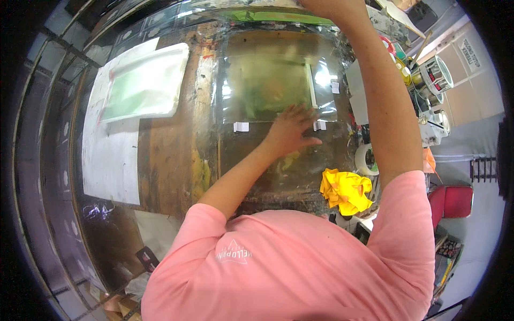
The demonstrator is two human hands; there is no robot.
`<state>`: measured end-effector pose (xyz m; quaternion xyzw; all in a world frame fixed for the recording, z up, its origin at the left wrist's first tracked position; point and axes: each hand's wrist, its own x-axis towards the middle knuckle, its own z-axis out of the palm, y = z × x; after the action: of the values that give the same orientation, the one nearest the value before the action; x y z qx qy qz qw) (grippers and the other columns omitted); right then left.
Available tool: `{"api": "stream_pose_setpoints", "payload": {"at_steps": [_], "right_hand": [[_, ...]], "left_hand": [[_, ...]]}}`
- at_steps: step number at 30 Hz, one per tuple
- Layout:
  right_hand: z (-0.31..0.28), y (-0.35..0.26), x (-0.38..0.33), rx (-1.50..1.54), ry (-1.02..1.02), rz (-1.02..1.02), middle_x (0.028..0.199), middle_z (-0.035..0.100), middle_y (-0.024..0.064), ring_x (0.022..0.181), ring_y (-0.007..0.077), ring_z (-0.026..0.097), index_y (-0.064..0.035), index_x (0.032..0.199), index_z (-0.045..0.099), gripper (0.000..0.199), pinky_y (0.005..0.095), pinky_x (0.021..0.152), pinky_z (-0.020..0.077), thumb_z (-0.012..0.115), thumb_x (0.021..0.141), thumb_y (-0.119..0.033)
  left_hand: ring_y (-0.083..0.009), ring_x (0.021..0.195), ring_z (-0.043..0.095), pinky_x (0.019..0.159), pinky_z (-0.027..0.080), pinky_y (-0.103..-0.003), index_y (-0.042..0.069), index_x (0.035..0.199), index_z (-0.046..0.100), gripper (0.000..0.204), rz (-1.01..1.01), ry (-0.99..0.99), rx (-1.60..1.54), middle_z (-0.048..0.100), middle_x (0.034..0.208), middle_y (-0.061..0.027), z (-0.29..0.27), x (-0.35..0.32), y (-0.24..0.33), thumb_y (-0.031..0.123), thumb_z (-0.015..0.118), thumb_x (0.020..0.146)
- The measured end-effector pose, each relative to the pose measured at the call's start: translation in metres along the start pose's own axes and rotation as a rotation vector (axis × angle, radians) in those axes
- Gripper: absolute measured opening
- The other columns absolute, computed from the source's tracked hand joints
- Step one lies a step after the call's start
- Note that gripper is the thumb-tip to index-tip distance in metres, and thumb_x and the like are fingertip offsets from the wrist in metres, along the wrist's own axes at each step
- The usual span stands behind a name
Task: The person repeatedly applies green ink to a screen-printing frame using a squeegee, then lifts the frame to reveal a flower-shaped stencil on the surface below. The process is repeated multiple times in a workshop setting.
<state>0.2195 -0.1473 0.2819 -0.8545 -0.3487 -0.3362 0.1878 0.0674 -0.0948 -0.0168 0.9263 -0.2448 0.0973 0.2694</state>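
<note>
The left hand (292, 131) lies flat with its fingers spread, palm down on a clear plastic sheet (267, 80) that covers the middle of a stained, paint-smeared wooden table (166, 155). The hand presses near the sheet's near edge, between two small white tape tabs (241, 127) that sit along that edge; a third tab shows further back by the sheet's right side. A narrow white strip (309, 85) lies upright under or on the sheet just beyond the fingers.

The right hand (321, 6) is stretched out to the far edge of the table, at the top rim of the view, where it is cut off; whether it is open or closed on something cannot be told.

A crumpled yellow cloth (346, 191) lies at the near right corner of the table, just beside a roll of white tape (365, 159). On the left part of the table a white-framed screen with green mesh (142, 83) rests on a sheet of white paper (110, 160). Past the table's right edge stand tins and containers (433, 75), crowded together. The person wears a pink shirt (300, 267).
</note>
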Motion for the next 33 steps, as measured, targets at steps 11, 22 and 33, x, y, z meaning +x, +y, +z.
{"api": "stream_pose_setpoints", "payload": {"at_steps": [11, 22, 33], "right_hand": [[0.028, -0.015, -0.151, -0.044, -0.275, -0.14, 0.102, 0.073, 0.0171, 0.102, 0.0375, 0.068, -0.0026, 0.137, 0.068, 0.063, 0.0515, 0.087, 0.0495, 0.064, 0.1, -0.054], [0.076, -0.025, -0.27, 0.169, -0.525, -0.019, 0.095, 0.071, 0.0113, 0.088, 0.0331, 0.069, -0.0116, 0.107, 0.074, 0.038, 0.0466, 0.073, 0.0575, 0.075, 0.094, -0.047], [0.229, 0.076, -0.144, 0.016, -0.456, -0.064, 0.098, 0.071, 0.0094, 0.094, 0.0315, 0.071, -0.0163, 0.106, 0.075, 0.04, 0.0483, 0.075, 0.0599, 0.067, 0.098, -0.055]], "left_hand": [[-0.0336, 0.114, 0.073, 0.091, 0.06, -0.044, -0.005, 0.149, 0.055, 0.108, -0.636, 0.54, -0.568, 0.073, 0.124, -0.0222, -0.165, -0.057, -0.023, 0.052, 0.1, 0.069], [-0.0269, 0.115, 0.052, 0.106, 0.028, -0.047, 0.006, 0.146, 0.065, 0.126, -0.737, 0.345, 0.222, 0.059, 0.113, -0.0076, -0.066, -0.121, -0.045, 0.082, 0.09, 0.05], [-0.0284, 0.109, 0.054, 0.103, 0.032, -0.047, 0.007, 0.151, 0.062, 0.126, -0.687, 0.39, 0.217, 0.059, 0.109, -0.008, -0.069, -0.122, -0.049, 0.079, 0.09, 0.052]]}}
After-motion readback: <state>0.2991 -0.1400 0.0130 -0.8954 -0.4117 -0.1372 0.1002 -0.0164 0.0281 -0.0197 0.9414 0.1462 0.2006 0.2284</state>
